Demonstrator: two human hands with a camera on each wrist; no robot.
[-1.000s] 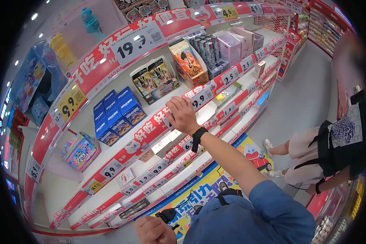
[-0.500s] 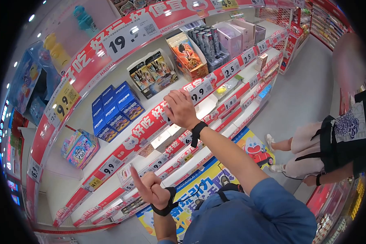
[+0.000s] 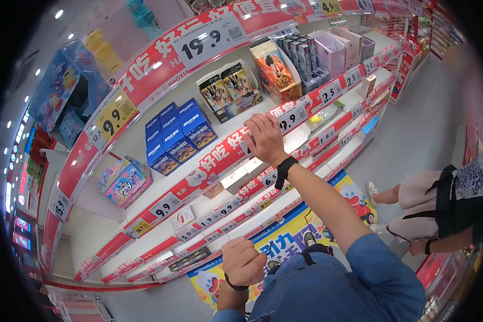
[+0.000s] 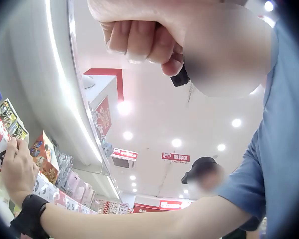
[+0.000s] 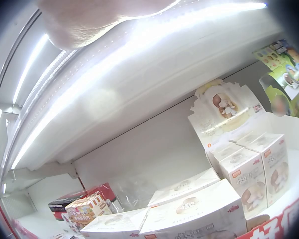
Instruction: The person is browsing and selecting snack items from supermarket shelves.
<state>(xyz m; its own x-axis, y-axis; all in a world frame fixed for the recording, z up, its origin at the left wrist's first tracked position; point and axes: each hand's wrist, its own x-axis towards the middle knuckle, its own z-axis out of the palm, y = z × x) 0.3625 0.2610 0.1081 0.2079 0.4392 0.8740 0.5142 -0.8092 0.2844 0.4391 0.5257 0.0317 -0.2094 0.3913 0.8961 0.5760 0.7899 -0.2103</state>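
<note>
My right hand point(image 3: 266, 140) rests on the red price strip point(image 3: 217, 157) along the edge of a white store shelf, its fingers lying over the top edge. In the left wrist view, the same hand point(image 4: 20, 167) touches the strip. Behind it on the shelf stand a display box of gold-and-black card packs point(image 3: 229, 92) and an orange box with a cartoon figure point(image 3: 276, 71). Lower down, near my body, my left hand point(image 3: 244, 262) is held up with curled fingers. The left wrist view shows these fingers point(image 4: 139, 42) from below, with nothing visible in them.
Blue boxes point(image 3: 180, 129) and a pony-themed box point(image 3: 126, 182) stand on the same shelf. White boxes point(image 5: 189, 211) sit on a shelf beneath. At the right stands another person point(image 3: 440, 198) in the aisle. A colourful mat point(image 3: 292, 233) covers the floor before the shelves.
My left hand first came up with its index finger extended, then folded it in with the others. The right hand stays on the strip. The head view has shifted slightly left.
</note>
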